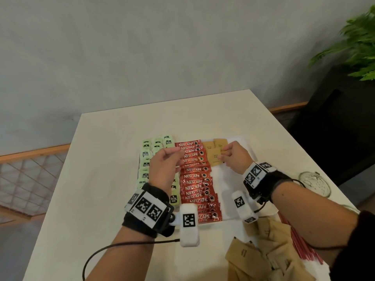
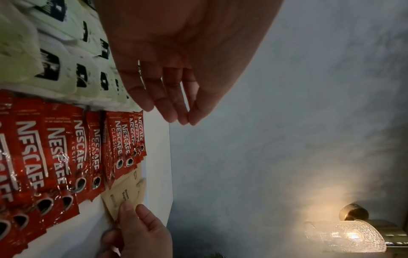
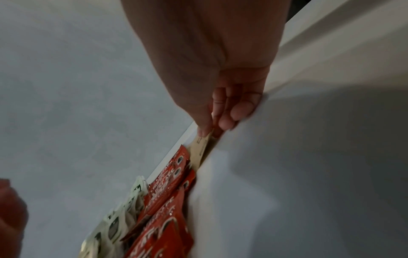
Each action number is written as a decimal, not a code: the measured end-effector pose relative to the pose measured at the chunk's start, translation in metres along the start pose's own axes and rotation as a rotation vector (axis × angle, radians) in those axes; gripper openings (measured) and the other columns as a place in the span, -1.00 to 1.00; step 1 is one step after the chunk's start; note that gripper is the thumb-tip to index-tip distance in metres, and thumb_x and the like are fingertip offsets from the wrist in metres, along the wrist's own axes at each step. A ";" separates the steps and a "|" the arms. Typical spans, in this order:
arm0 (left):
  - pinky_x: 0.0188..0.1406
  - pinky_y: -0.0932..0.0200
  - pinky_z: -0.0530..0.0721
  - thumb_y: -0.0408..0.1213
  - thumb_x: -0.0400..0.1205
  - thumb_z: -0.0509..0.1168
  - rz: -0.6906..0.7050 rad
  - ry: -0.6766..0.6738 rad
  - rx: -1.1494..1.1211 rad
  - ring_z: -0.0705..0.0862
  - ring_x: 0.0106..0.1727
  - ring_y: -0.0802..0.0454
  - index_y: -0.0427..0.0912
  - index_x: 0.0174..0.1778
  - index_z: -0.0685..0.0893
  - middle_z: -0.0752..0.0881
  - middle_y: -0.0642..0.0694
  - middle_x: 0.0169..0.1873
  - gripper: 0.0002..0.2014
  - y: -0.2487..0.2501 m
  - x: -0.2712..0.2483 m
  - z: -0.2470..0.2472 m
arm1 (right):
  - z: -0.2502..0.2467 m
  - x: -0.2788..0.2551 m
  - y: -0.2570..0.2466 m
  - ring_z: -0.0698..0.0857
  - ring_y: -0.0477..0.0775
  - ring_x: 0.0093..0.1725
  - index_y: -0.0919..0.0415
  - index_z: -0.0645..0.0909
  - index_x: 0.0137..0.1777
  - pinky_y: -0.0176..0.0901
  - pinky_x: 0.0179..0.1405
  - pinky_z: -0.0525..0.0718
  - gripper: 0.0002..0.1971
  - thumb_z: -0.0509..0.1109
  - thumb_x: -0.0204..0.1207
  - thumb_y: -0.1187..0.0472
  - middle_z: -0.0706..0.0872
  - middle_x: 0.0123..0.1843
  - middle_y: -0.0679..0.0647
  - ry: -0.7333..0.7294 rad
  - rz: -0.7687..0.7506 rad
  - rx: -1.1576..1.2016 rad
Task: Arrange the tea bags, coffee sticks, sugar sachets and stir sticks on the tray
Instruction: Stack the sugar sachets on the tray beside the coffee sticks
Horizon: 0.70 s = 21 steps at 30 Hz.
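A white tray holds pale green tea bags in columns on its left and overlapping red Nescafe coffee sticks down its middle. A few brown sugar sachets lie at its far right. My right hand pinches one more brown sugar sachet low over that group, thumb on top. My left hand hovers above the seam between tea bags and coffee sticks. Its fingers are relaxed and hold nothing. In the right wrist view the pinched sachet touches the tray beside the coffee sticks.
A loose heap of brown sachets lies on the table at the near right, with red stir sticks beside it. A glass dish stands by the right edge. A plant is at the far right.
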<state>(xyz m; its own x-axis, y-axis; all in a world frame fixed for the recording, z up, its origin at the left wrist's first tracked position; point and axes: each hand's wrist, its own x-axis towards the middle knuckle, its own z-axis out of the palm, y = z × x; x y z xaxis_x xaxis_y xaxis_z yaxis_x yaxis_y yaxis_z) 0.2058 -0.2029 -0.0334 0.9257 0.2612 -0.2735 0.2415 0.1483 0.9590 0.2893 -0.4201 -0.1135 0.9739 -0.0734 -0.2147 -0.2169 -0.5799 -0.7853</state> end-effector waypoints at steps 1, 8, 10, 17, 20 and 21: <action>-0.25 0.26 0.62 -0.32 0.60 0.42 0.000 0.000 0.002 0.70 -0.22 0.14 -0.12 -0.03 0.71 0.78 -0.06 -0.11 -0.93 -0.002 0.001 0.000 | 0.000 0.002 0.000 0.65 0.02 -0.14 0.13 0.46 0.05 -0.27 -0.31 0.50 -0.75 0.50 0.52 0.24 0.61 -0.21 0.01 -0.004 0.000 0.006; -0.17 0.20 0.71 -0.30 0.60 0.43 0.005 -0.027 0.041 0.70 -0.21 0.13 -0.16 0.03 0.72 0.77 -0.09 -0.10 -0.88 -0.007 0.001 0.003 | 0.001 0.005 0.000 0.63 0.07 -0.13 0.14 0.46 0.06 -0.17 -0.22 0.55 -0.71 0.52 0.50 0.18 0.59 -0.18 -0.01 -0.006 0.002 -0.044; -0.22 0.23 0.68 -0.31 0.60 0.43 0.036 -0.044 0.080 0.70 -0.24 0.13 -0.18 0.03 0.72 0.76 -0.07 -0.14 -0.88 -0.005 -0.004 0.005 | -0.004 0.001 -0.005 0.63 0.08 -0.12 0.14 0.44 0.10 -0.12 -0.19 0.58 -0.67 0.52 0.50 0.13 0.59 -0.14 -0.01 0.028 0.017 -0.033; -0.08 0.22 0.67 -0.30 0.59 0.42 0.274 -0.247 0.456 0.71 -0.16 0.10 -0.13 -0.04 0.71 0.73 0.02 -0.19 -0.94 0.000 -0.040 0.025 | -0.048 -0.055 -0.028 0.64 0.02 -0.36 0.21 0.56 0.12 -0.15 -0.42 0.57 -0.75 0.46 0.55 0.11 0.71 -0.11 0.10 0.040 -0.039 0.147; -0.12 0.27 0.61 -0.28 0.59 0.44 0.296 -0.423 0.594 0.65 -0.17 0.18 -0.11 -0.02 0.71 0.69 0.10 -0.20 -0.91 -0.007 -0.065 0.036 | -0.068 -0.105 -0.026 0.61 -0.02 -0.40 0.25 0.62 0.11 -0.21 -0.43 0.57 -0.83 0.44 0.57 0.24 0.71 -0.20 0.09 0.018 -0.111 0.265; -0.09 0.20 0.64 -0.27 0.57 0.46 0.270 -0.496 0.634 0.66 -0.16 0.16 -0.10 -0.01 0.71 0.70 0.10 -0.21 -0.88 -0.011 -0.074 0.038 | -0.072 -0.122 -0.021 0.60 -0.03 -0.41 0.24 0.63 0.09 -0.24 -0.45 0.57 -0.85 0.45 0.56 0.26 0.71 -0.22 0.08 0.018 -0.123 0.285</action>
<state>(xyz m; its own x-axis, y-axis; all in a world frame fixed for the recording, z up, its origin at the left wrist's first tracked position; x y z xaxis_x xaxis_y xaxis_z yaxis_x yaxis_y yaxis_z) 0.1459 -0.2600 -0.0214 0.9597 -0.2597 -0.1072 -0.0254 -0.4602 0.8875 0.1799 -0.4575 -0.0285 0.9945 -0.0322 -0.0997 -0.1048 -0.3345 -0.9365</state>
